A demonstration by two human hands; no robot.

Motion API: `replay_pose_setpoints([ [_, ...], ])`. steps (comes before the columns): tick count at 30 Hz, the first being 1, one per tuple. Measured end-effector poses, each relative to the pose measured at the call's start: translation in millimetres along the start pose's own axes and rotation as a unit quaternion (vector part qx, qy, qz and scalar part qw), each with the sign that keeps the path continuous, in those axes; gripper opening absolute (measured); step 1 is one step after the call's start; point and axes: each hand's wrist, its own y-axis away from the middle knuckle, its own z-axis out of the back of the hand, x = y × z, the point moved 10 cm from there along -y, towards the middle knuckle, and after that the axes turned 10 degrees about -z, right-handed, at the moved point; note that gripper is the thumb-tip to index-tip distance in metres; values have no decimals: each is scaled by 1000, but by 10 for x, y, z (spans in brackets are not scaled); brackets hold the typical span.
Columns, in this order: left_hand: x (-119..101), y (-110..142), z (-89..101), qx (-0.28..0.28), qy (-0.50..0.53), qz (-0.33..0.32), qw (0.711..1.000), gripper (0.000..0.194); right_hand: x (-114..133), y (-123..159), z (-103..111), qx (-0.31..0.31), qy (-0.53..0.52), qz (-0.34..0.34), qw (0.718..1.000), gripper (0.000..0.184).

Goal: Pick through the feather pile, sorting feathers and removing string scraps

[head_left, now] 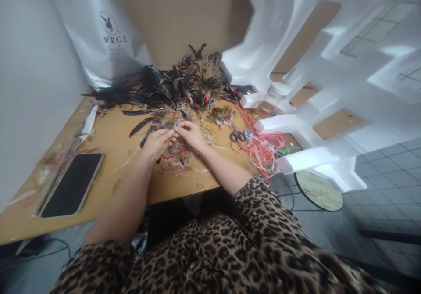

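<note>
My left hand (159, 144) and my right hand (191, 135) meet above the table's middle, thumbs and fingertips pinched close together. Whatever lies between the fingertips is too small to make out. Brown fluffy feathers (167, 116) are just beyond my fingers, and long black feathers (140, 126) stick out to their left. Farther back spreads a heap of brown and black feather bunches (202, 77), some with red at their bases. Under my hands lie feather scraps and bits of red string (177, 154).
Black-handled scissors (237, 135) lie beside tangled red and white strings (265, 147) on the right. A lidded jar (278, 91) stands near white foam packaging (309, 158). At left are a phone (74, 184) and a printed white bag (108, 52).
</note>
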Motion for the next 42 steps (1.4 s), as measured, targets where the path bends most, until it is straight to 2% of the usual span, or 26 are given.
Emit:
replay_pose_setpoints([
  [5,-49,-8,1,7,-58,-26,998,20,22,25,-5,2,16,-5,1000,24],
  [10,-72,1,-20,13,-98,-30,995,22,-14,29,-28,20,-46,-21,999,29],
  [16,-75,12,-28,8,-83,-29,996,14,-125,54,-54,12,-88,-73,993,35],
  [21,-71,3,1,9,-91,-28,995,14,-63,36,-43,52,-32,-93,994,33],
  [23,-77,1,20,2,-88,-25,996,16,32,-16,70,73,21,-84,994,31],
  [26,-87,0,73,-25,-66,-20,997,16,289,-135,552,-14,105,-3,994,25],
  [28,-88,-1,101,-39,-47,-19,998,15,336,-196,872,-82,193,8,978,20],
  [31,-84,-6,124,-47,-30,-19,998,14,272,-251,1075,-115,366,-7,923,17],
  [34,-87,-12,137,-50,-21,-23,998,15,148,-265,1077,-113,467,-38,876,19],
  [42,-74,-27,157,-49,3,-24,999,17,114,-264,858,-91,599,-42,795,25],
])
